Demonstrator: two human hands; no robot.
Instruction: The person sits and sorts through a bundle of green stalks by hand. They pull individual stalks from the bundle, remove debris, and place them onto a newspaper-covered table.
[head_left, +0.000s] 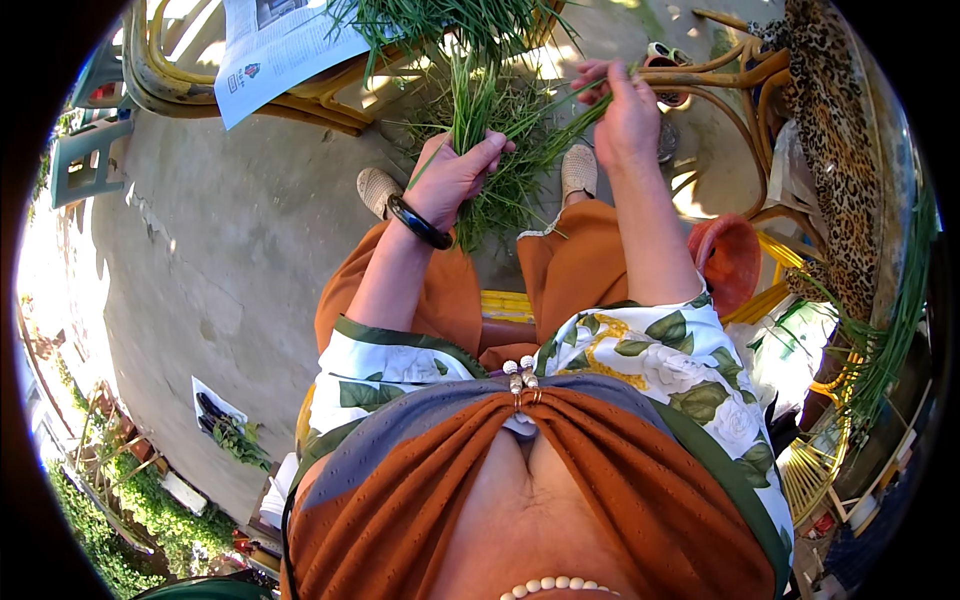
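Note:
My left hand (454, 169), with a dark bangle on the wrist, grips an upright bunch of long thin green leaves (470, 97) that look like chives. To its right, my right hand (628, 120) is raised and pinches a few loose strands (583, 124) between thumb and fingers. Below both hands, a tangled heap of green and yellowed strands (499, 195) lies on the concrete floor between my feet. A thicker pile of the green leaves (457, 26) rests on newspaper (289, 64) on the rattan furniture ahead. Part of the heap is hidden behind my left hand.
A rattan chair (750, 79) draped with leopard-print cloth (840, 150) stands at the right. Nearby are a red plastic bucket (724, 259) and more long green leaves (889, 352). A green plastic stool (90, 161) is at far left. Eggplants (214, 412) lie on the floor at lower left.

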